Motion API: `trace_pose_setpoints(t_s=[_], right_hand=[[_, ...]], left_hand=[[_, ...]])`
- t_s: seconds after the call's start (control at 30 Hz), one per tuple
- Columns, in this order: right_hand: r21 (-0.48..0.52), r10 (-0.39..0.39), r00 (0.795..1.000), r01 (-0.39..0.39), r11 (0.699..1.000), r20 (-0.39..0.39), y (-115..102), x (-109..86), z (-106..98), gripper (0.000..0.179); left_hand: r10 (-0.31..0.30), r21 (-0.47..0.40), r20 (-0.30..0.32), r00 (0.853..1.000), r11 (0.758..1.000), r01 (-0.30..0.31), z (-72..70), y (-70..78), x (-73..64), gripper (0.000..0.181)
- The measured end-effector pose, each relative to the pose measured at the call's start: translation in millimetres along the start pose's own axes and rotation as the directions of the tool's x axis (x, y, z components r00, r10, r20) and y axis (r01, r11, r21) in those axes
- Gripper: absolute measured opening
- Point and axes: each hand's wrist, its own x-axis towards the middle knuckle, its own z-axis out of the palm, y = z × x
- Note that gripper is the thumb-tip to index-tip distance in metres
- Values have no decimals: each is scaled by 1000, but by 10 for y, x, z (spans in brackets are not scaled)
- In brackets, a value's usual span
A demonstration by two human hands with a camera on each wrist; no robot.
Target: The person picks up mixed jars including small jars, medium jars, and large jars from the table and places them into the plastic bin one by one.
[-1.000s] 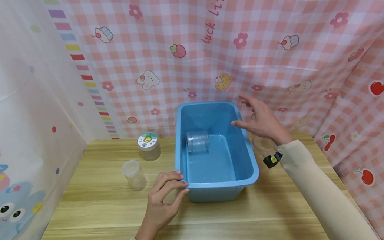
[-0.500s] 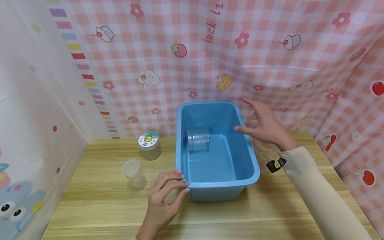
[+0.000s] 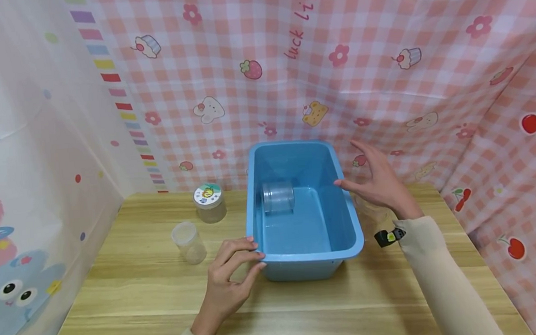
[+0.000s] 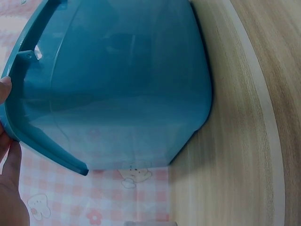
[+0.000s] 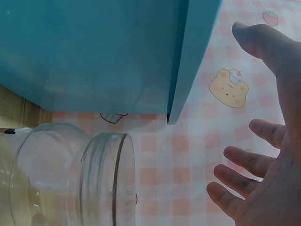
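A blue plastic bin [image 3: 304, 257] stands on the wooden table, with a clear plastic jar [image 3: 278, 197] lying on its side inside, against the left wall. My left hand [image 3: 231, 278] pinches the bin's rim at the near left corner; part of that hand [image 4: 13, 200] shows at the rim in the left wrist view. Beside the right rim, my right hand [image 3: 383, 183] is held up with fingers spread and nothing in it. Below it stands a clear wide jar [image 5: 51, 174], partly hidden in the head view by the hand and wrist.
Left of the bin are a jar with a printed lid [image 3: 210, 202] and a smaller clear jar [image 3: 189, 243]. A pink checked cloth [image 3: 269, 58] hangs right behind the table [image 3: 136, 285], and a white printed cloth [image 3: 37, 132] borders its left side.
My right hand has drifted right and slightly toward me, away from the bin's rim. The left hand and the bin hold their places.
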Motion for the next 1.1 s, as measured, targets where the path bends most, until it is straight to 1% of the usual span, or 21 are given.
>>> trace_pose_setpoints(t_s=[0.23,0.33,0.53,0.67,0.77,1.0,1.1], right_hand=[[28,-5,999,6,1000,-51,68,-89,-5,103],[34,14,998,-12,999,-61,95,-129,-7,104],[66,77,995,-73,995,-58,169,-228,-14,104],[77,103,993,-99,992,-59,239,-301,-13,104],[76,113,992,-108,991,-61,291,-345,-5,103],[97,106,992,-99,990,-62,423,-446,41,110],[113,134,990,-128,985,-52,476,-504,60,111]], left_hand=[[9,1,-6,1000,1000,-9,1,27,31,12],[7,5,-5,1000,1000,-7,1,29,30,12],[0,11,0,1000,1000,0,0,20,11,13],[4,13,4,1000,1000,-4,3,14,13,14],[6,11,4,1000,1000,-6,4,11,18,14],[5,13,-1,1000,1000,-5,2,5,9,13],[1,12,-1,1000,1000,-1,1,1,0,13]])
